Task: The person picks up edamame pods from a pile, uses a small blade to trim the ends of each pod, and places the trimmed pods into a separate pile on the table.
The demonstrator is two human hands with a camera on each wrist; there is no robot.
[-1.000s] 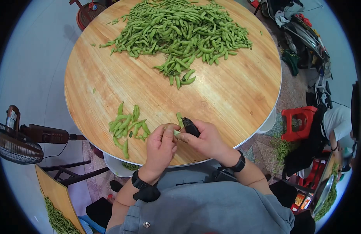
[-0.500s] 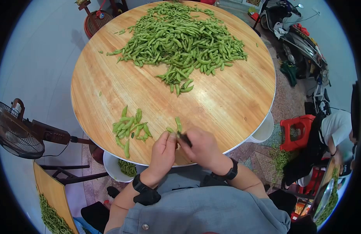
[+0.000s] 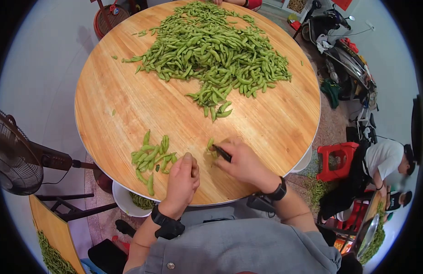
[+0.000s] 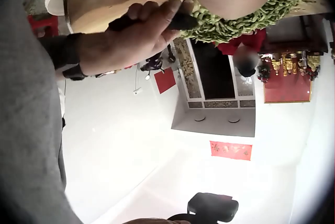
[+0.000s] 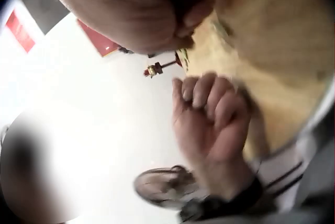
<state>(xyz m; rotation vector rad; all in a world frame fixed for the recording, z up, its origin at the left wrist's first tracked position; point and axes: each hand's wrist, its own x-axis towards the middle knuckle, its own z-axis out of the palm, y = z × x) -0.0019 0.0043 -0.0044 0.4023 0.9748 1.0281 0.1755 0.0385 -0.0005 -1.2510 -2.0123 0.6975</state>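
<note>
Many green pods [image 3: 216,50]: piled in a broad heap over the far side of my round wooden table [image 3: 275,123], plump, gently curved and tapered at the tips, with darker gaps between them and a short tongue of them spilling towards me.
Small bunch [image 3: 147,157]: lying loose to the left of my hands, the pods crossing at odd angles, a lighter, yellower green, with one dark green scrap [image 3: 157,168] at its edge.
Left hand [image 3: 182,180]: just right of that bunch, near the table's edge, my fingers curled in on themselves and the thumb up against them.
Right hand [image 3: 245,162]: gripping a short black tool [image 3: 222,153]; I cannot tell what kind.
Pod by the tool [image 3: 210,143]: pale green, just beyond its tip, too blurred to tell if I touch it.
White bucket [image 3: 121,198]: below the table's near edge on my left, more pods inside.
Wrists: a black band [image 3: 279,188] on the right one, another on the left.
</note>
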